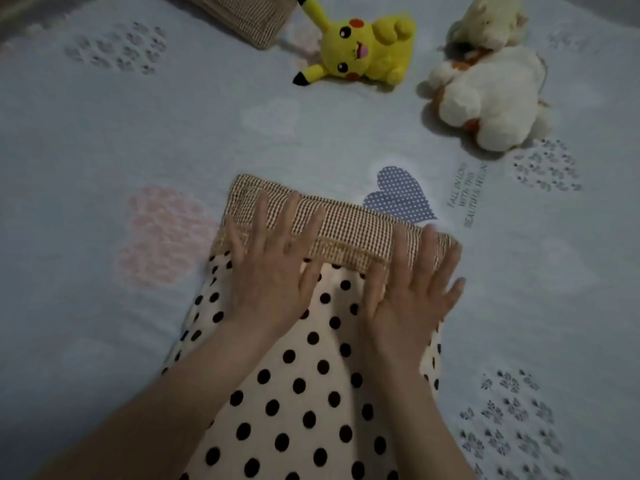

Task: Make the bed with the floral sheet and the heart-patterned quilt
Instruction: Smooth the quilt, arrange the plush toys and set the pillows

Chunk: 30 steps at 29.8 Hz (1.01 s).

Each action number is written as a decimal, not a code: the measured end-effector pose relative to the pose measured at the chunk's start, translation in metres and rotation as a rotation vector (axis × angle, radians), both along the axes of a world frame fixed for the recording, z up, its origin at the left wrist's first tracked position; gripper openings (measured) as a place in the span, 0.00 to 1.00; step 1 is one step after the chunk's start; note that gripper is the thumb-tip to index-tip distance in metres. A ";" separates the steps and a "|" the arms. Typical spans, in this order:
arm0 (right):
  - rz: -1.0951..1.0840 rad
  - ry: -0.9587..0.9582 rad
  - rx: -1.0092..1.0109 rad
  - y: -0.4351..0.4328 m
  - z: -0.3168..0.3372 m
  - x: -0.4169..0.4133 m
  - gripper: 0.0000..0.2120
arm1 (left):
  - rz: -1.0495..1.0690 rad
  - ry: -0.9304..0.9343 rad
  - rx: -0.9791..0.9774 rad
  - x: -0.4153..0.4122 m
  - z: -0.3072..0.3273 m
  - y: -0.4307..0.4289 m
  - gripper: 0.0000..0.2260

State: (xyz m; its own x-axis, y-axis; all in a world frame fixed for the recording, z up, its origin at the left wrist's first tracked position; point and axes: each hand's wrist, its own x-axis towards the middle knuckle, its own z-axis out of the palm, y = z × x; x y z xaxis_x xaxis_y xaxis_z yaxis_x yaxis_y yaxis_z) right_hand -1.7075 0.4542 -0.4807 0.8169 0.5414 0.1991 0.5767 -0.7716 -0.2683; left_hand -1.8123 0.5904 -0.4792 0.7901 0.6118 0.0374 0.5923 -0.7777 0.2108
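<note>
A pale blue quilt (173, 140) printed with hearts lies spread flat across the whole bed. On it, in front of me, rests a small brown checked folded cloth (349, 226), partly over a cream garment with black dots (304, 403). My left hand (273, 268) lies flat, fingers spread, on the left part of the checked cloth. My right hand (412, 289) lies flat on its right end, fingers apart. Neither hand grips anything. No floral sheet shows.
A yellow plush toy (363, 50) lies at the far middle of the bed. A white and orange plush toy (488, 98) lies to its right, with a cream plush (491, 19) behind it. A brown checked pillow (249, 12) sits at the top.
</note>
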 end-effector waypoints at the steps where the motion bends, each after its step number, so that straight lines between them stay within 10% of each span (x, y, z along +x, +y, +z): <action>1: 0.045 0.072 -0.133 -0.006 -0.020 -0.016 0.26 | -0.052 0.148 -0.060 -0.010 -0.019 -0.008 0.26; 5: 0.063 0.259 -0.286 -0.003 -0.036 -0.016 0.28 | -0.052 0.274 -0.231 -0.006 -0.031 -0.002 0.27; 11: -0.040 0.017 0.123 -0.024 0.028 -0.046 0.28 | 0.026 -0.066 -0.023 -0.039 0.028 -0.029 0.27; 17: 0.004 0.311 -0.269 -0.045 -0.041 -0.094 0.28 | -0.098 0.263 -0.199 -0.076 -0.040 -0.070 0.26; 23: -0.021 0.005 0.125 -0.062 0.043 -0.113 0.26 | -0.072 -0.064 -0.061 -0.105 0.040 -0.079 0.26; 30: 0.102 0.225 -0.321 -0.078 -0.039 -0.158 0.25 | -0.165 0.324 -0.125 -0.145 -0.044 -0.111 0.25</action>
State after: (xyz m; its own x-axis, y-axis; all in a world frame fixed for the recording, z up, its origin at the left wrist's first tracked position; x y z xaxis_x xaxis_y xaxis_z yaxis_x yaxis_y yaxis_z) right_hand -1.8655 0.3765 -0.5195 0.7595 0.6276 -0.1709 0.6092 -0.7784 -0.1515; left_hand -1.9575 0.4790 -0.5234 0.8371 0.4592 -0.2973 0.5124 -0.8485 0.1324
